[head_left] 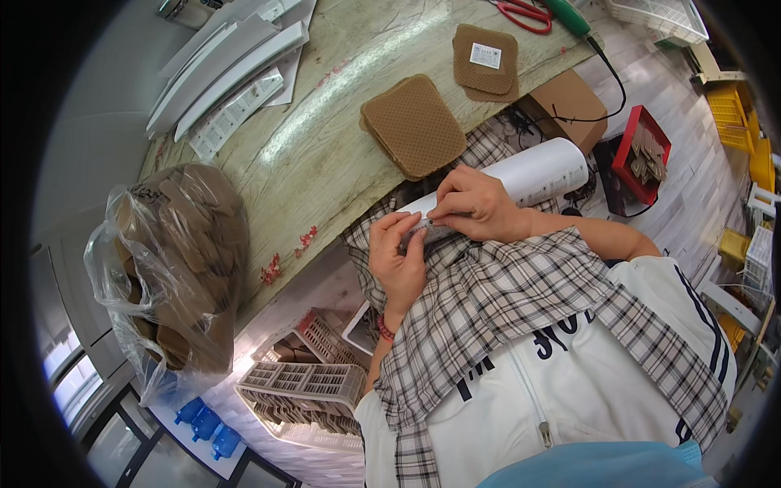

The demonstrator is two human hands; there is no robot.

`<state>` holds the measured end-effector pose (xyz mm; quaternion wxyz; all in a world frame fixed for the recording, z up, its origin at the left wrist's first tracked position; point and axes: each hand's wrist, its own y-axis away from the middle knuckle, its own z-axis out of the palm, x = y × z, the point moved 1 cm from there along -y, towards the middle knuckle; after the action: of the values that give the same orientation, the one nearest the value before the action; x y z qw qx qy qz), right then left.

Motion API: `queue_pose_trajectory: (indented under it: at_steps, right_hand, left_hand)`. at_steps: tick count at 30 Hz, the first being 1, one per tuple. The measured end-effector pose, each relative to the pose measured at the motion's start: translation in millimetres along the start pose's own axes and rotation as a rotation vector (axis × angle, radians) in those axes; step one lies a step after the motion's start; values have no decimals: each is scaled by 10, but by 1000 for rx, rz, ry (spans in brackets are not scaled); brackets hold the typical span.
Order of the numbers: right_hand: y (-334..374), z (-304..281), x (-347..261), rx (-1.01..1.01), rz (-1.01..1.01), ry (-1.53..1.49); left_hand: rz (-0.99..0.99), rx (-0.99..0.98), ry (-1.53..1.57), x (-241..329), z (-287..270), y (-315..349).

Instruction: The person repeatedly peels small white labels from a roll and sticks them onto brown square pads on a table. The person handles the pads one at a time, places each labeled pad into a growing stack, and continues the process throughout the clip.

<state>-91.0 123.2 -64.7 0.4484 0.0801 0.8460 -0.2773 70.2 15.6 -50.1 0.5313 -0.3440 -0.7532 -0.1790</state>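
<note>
Pinching at the left end of a white roll, both hands are nearly closed, thumb to fingertips: the left hand on the near left, the right hand just beside it, its fingers bent over the roll. The small piece between the fingertips is too small to name. The roll slants over the checked cloth on the lap, beside the worktop, its right end farther away.

Just beyond the hands, a stack of brown pads lies at the worktop's near edge. Farther right is a smaller pile with a white label on top, then red scissors. Papers lie far left; a clear bag of brown pieces sits near left. Right of the roll, a red box holds brown scraps.
</note>
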Motion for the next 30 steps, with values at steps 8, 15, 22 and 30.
queue_pose_trajectory:
  at_steps: [8,15,22,30]
  right_hand:
    - [-37,-33,-31,-4,-113,-54]
    - [-151,-239,-148,-84,-260,-232]
    - [-535,-686,-192,156,300,-477]
    - [-807,-706,187,51,613,-560]
  left_hand:
    - [-127,-73,131,102,-113,-105]
    - [-221,-93,98,85,-238,-199]
    - [-238,-204,30,143,-360,-383]
    - [92,-223,-480,714,-299,-672]
